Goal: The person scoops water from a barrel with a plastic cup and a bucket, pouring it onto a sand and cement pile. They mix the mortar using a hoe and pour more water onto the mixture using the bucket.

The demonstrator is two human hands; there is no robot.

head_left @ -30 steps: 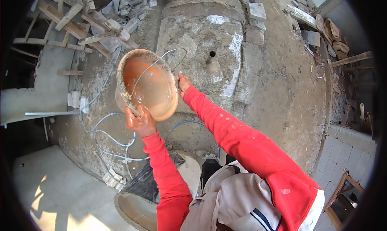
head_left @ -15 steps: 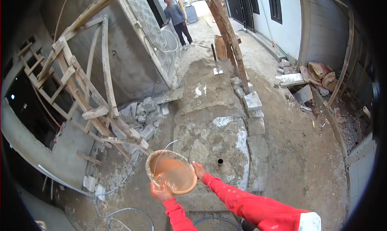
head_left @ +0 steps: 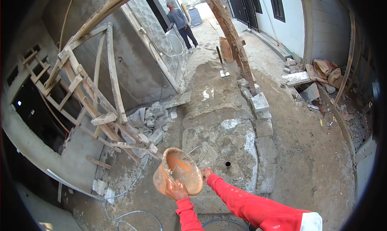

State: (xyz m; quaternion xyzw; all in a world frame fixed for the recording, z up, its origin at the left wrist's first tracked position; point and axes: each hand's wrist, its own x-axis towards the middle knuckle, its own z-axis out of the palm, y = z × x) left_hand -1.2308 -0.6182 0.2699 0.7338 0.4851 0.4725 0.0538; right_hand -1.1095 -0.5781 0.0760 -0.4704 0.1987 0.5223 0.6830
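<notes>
An orange bucket, muddy at the rim and with a thin wire handle, is tilted with its mouth toward the upper right. My left hand grips its near rim, fingers wrapped over the edge. On the bucket's right side, my right hand is closed at the rim. Murky orange-brown colour shows inside; how much liquid it holds is unclear. Just beyond lies a rough wet concrete slab with a dark round pipe opening.
A person stands at the back by the wall. Wooden scaffolding rises on the left above rubble. Blocks edge the slab; a shovel stands beyond. A slanted wooden post rises behind, and a hose lies lower left.
The view has lifted from the ground toward the passage. The bucket, still between both hands, has tilted more to the right since half a second ago.
</notes>
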